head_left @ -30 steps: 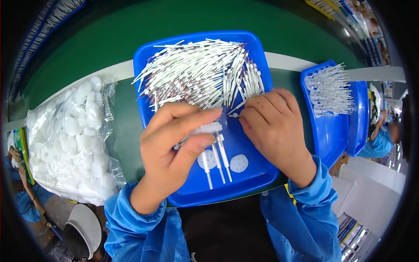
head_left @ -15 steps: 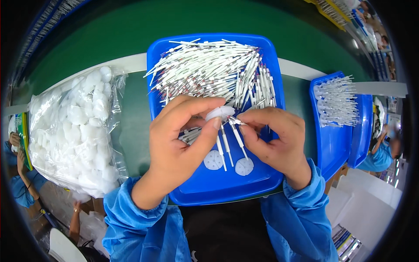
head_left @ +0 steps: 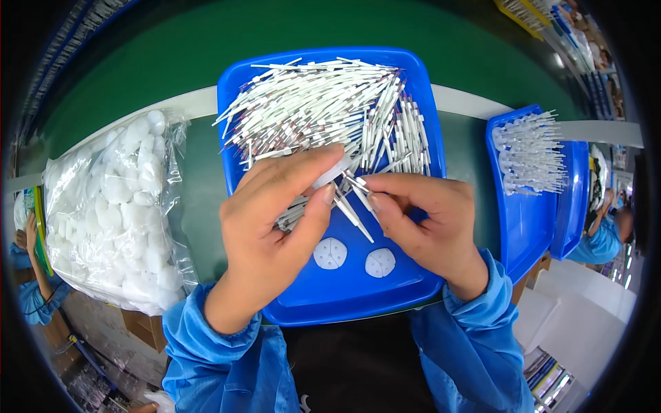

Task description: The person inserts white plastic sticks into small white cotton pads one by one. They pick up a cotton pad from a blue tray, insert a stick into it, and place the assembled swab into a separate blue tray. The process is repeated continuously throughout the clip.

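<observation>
My left hand (head_left: 272, 217) pinches a white round disc (head_left: 333, 172) on edge between thumb and fingers. Several thin white sticks (head_left: 354, 224) point down from beside that disc. Thumb and forefinger of my right hand (head_left: 430, 224) are closed on a thin white stick with a dark end (head_left: 359, 184), held against the disc; my fingertips partly hide where they meet. Under both hands is a blue tray (head_left: 292, 308). Two loose discs with small holes, one on the left (head_left: 330, 253) and one on the right (head_left: 380, 262), lie flat in its near part. A heap of similar sticks (head_left: 303, 107) fills its far part.
On the left stands a clear plastic bag (head_left: 113, 206) full of white discs. At the right, another blue tray (head_left: 520, 237) holds a bunch of white sticks (head_left: 533, 153). A person in blue (head_left: 599, 241) sits at the far right; another person's arm (head_left: 33, 241) shows at far left.
The disc in my left hand has tipped more onto its edge, and the sticks below it now slant. My right hand stays close to it. The view has shifted slightly.
</observation>
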`<state>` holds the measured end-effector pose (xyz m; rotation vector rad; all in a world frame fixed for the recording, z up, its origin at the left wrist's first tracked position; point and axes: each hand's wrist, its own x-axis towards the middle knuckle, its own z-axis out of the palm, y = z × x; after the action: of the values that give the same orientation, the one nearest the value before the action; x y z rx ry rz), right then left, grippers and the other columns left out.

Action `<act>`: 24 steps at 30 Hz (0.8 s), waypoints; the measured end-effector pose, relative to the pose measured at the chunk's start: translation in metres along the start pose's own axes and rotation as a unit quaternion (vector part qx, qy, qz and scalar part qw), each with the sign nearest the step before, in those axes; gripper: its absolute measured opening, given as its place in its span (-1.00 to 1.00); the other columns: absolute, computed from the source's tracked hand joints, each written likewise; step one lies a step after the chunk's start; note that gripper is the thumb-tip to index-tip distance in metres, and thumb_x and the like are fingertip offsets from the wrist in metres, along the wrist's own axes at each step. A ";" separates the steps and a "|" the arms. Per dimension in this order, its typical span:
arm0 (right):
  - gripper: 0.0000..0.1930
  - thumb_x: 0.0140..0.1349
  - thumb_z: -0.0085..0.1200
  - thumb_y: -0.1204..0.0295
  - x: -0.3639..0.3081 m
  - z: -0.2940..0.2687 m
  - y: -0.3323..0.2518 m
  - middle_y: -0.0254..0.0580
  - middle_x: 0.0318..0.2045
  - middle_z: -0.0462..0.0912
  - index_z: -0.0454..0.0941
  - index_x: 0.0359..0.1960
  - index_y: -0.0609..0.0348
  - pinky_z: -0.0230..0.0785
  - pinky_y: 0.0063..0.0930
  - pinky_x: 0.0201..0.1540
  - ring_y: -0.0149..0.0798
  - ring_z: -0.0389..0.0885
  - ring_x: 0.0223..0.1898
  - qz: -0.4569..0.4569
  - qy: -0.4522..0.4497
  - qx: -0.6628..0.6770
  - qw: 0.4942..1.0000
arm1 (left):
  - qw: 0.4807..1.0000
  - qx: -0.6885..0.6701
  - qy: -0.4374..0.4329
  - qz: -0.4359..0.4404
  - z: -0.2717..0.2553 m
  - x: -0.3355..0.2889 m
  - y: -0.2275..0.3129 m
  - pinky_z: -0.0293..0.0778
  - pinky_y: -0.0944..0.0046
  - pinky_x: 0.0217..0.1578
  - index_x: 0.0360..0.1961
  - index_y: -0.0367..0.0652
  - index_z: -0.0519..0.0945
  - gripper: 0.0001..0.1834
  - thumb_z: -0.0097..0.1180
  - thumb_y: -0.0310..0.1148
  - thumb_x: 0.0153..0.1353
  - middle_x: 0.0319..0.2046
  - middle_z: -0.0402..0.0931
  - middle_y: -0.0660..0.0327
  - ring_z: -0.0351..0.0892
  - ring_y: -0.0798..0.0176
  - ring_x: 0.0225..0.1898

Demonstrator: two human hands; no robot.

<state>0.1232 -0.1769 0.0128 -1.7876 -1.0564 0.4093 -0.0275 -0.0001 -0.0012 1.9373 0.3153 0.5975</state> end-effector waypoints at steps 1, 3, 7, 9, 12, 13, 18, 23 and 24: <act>-0.79 0.27 0.46 0.59 0.001 0.001 0.000 -0.14 -0.47 0.81 0.84 -0.06 0.24 0.55 -0.49 -0.45 -0.35 0.77 -0.55 -0.017 0.006 -0.014 1.000 | 1.000 0.023 0.005 0.017 -0.001 0.001 0.000 0.66 0.29 0.08 0.28 -0.32 0.74 -0.61 0.23 -0.65 0.46 0.11 0.78 -0.01 0.76 0.26 0.08; -0.79 0.27 0.46 0.59 0.003 0.002 0.000 -0.15 -0.48 0.80 0.83 -0.06 0.23 0.55 -0.48 -0.46 -0.34 0.77 -0.55 -0.051 0.018 -0.044 0.998 | 0.999 0.039 0.021 0.020 0.000 0.002 0.002 0.66 0.24 0.08 0.24 -0.30 0.77 -0.59 0.29 -0.66 0.38 0.07 0.81 0.00 0.78 0.19 0.04; -0.80 0.27 0.47 0.58 0.001 0.000 0.002 -0.17 -0.49 0.79 0.84 -0.07 0.23 0.55 -0.48 -0.46 -0.34 0.76 -0.56 -0.041 0.029 -0.045 0.998 | 0.998 0.057 0.020 0.015 0.001 0.003 0.005 0.65 0.25 0.05 0.22 -0.29 0.79 -0.59 0.30 -0.66 0.36 0.04 0.83 0.02 0.79 0.18 0.00; -0.80 0.28 0.47 0.58 0.002 -0.001 -0.004 -0.17 -0.49 0.79 0.84 -0.07 0.23 0.55 -0.48 -0.46 -0.35 0.75 -0.57 -0.042 0.024 -0.053 0.997 | 0.997 0.069 0.012 0.025 0.000 0.003 0.005 0.64 0.31 0.04 0.25 -0.30 0.77 -0.60 0.26 -0.67 0.41 0.05 0.82 0.02 0.78 0.26 0.00; -0.81 0.29 0.47 0.57 0.002 -0.005 -0.005 -0.16 -0.49 0.79 0.84 -0.08 0.22 0.54 -0.48 -0.47 -0.35 0.76 -0.55 0.010 0.004 -0.021 1.000 | 0.996 0.075 0.019 0.036 0.001 0.002 0.004 0.64 0.29 0.01 0.23 -0.30 0.78 -0.59 0.26 -0.68 0.39 0.04 0.83 0.02 0.78 0.24 -0.04; -0.82 0.30 0.46 0.57 0.002 -0.005 -0.005 -0.16 -0.48 0.79 0.84 -0.08 0.22 0.54 -0.49 -0.47 -0.35 0.76 -0.55 0.013 0.010 -0.010 1.000 | 0.995 0.083 0.022 0.051 0.001 0.004 0.002 0.65 0.28 0.00 0.23 -0.30 0.79 -0.59 0.27 -0.68 0.38 0.03 0.83 0.02 0.79 0.23 -0.05; -0.85 0.30 0.48 0.51 0.005 -0.003 -0.010 -0.20 -0.45 0.79 0.83 -0.13 0.20 0.52 -0.46 -0.47 -0.33 0.76 -0.52 0.006 0.004 -0.026 1.000 | 0.991 0.121 0.011 0.060 0.002 0.006 0.011 0.71 0.14 -0.02 0.15 -0.24 0.83 -0.53 0.41 -0.68 0.18 -0.02 0.86 0.05 0.82 0.03 -0.11; -0.83 0.22 0.54 0.42 0.009 0.003 0.005 -0.26 -0.49 0.75 0.79 -0.23 0.13 0.52 -0.33 -0.44 -0.21 0.74 -0.52 -0.057 0.017 -0.104 0.993 | 0.979 0.162 -0.001 0.121 0.001 0.007 0.008 0.71 0.13 -0.06 0.14 -0.26 0.83 -0.53 0.42 -0.67 0.17 -0.08 0.86 0.08 0.80 0.04 -0.18; -0.83 0.20 0.54 0.41 0.009 0.006 0.006 -0.27 -0.50 0.74 0.78 -0.24 0.12 0.51 -0.31 -0.43 -0.19 0.73 -0.52 -0.080 0.034 -0.116 0.989 | 0.977 0.173 0.000 0.124 0.002 0.007 0.009 0.71 0.14 -0.13 0.13 -0.27 0.83 -0.54 0.42 -0.67 0.16 -0.14 0.86 0.09 0.80 0.06 -0.24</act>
<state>0.1274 -0.1672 0.0061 -1.8885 -1.2286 0.1287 -0.0211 -0.0024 0.0080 2.3336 0.1853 0.7440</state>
